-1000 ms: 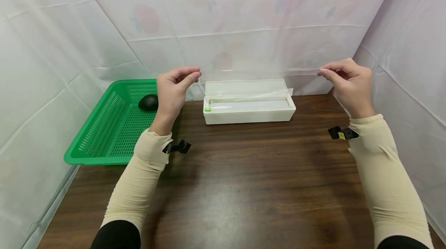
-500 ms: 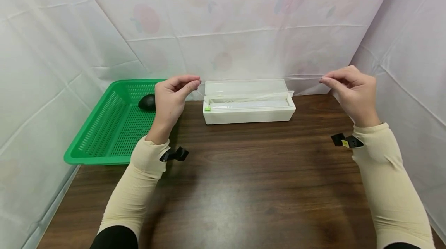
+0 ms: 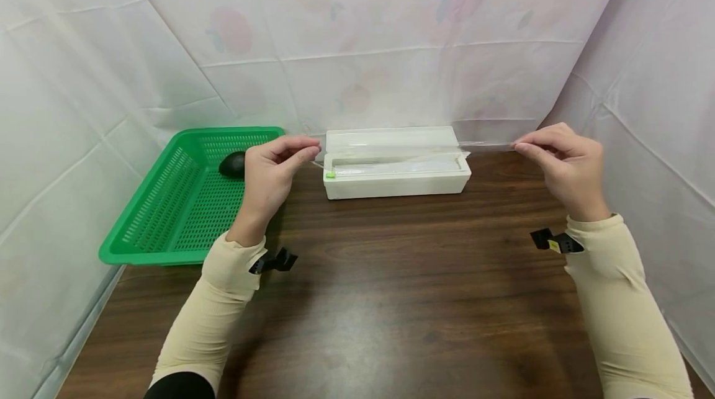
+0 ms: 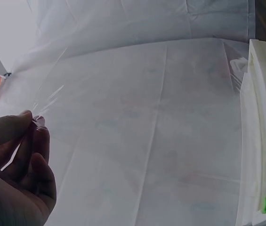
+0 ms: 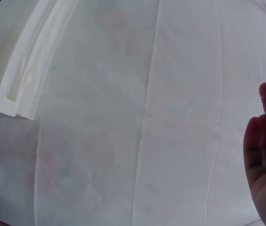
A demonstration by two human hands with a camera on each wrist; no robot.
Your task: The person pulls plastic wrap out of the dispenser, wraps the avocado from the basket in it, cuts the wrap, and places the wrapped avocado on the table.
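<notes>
1. While both hands are raising a film before the back curtain (image 3: 346, 20), the left hand (image 3: 267, 175) is pinching one end of it, its grip together, thumb and forefinger clamping on the film
2. Opposite, the right hand (image 3: 570, 166) is pinching the other end with thumb and forefinger, its grip likewise clamping on the film in the head view; the right wrist view is cutting off part of that hand
3. Between the two grips, the clear film (image 3: 486, 143) is running across the white box (image 3: 399, 185) as seen from above; whether it is touching the box is impossible to tell
4. The box is sitting near the back edge of the bench (image 3: 385, 275), its lid (image 3: 393, 137) standing open toward the curtain
5. By the back-left corner, a green basket (image 3: 156, 259) is holding a dark oval item (image 3: 231, 165), which the left hand is partly covering
6. The step in hand seems to be spreading the film; the next move is probably calling for level hands and even tension, lest the film be clinging to itself
</notes>
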